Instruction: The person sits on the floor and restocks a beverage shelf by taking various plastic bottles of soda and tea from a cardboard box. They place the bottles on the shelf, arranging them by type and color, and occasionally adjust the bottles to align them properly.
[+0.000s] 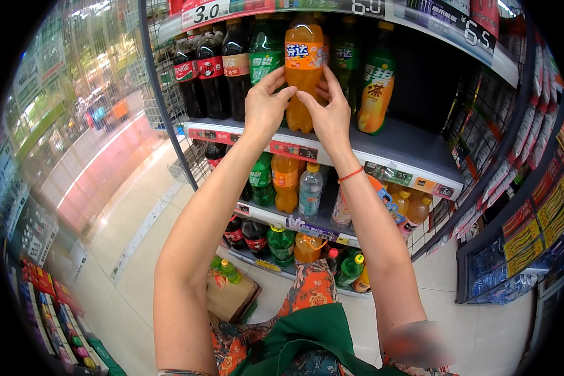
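Both my hands are wrapped round the sides of a large bottle of orange soda (302, 103) with a blue and orange label. It stands upright at the front of the upper shelf (413, 150). My left hand (267, 103) grips its left side and my right hand (330, 109) its right, thumbs nearly meeting in front. Left of it stand a green soda bottle (264, 47) and several dark cola bottles (210, 66). A green bottle with a yellow-orange label (377, 81) is on the right, beside another dark green bottle (346, 59). The orange bottle's base partly overlaps the shelf edge.
Lower shelves hold more bottles, among them an orange soda bottle (285, 185) and a clear bottle (310, 191). An open cardboard box (232, 294) with small green bottles sits on the floor. Hanging packets (514, 150) line the right side; a glass wall (75, 125) is on the left.
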Available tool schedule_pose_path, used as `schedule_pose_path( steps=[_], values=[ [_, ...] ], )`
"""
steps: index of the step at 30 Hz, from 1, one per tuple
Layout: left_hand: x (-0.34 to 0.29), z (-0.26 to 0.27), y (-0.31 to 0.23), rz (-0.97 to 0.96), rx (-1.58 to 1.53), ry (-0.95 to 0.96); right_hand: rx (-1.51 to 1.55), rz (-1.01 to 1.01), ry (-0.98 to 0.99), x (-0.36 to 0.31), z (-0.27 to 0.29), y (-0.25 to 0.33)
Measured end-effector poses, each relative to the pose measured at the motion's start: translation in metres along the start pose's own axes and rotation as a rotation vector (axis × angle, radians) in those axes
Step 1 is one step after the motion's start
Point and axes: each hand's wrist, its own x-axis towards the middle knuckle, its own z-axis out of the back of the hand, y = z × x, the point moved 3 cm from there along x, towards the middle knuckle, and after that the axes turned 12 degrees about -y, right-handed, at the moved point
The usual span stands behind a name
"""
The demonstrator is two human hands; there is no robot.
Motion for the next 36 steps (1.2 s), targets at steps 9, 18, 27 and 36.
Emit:
schedule_pose_path(
  steps=[9,18,27,36],
  values=[
    [0.001,0.002,0.015,-0.08,-0.031,-0.06,-0.035,-0.005,0.006,-0.005,-0.001,-0.007],
    [-0.006,0.002,0.007,0.0,0.076,-0.02,-0.092,-0.003,0.044,-0.006,-0.001,-0.01],
    [-0.026,0.007,0.011,-0.022,0.059,0.089,-0.227,0.096,0.026,-0.01,-0.001,-0.015],
    [-0.037,0.007,0.026,-0.023,0.157,0.091,-0.585,0.021,0.083,-0.014,0.01,-0.002]
  ],
)
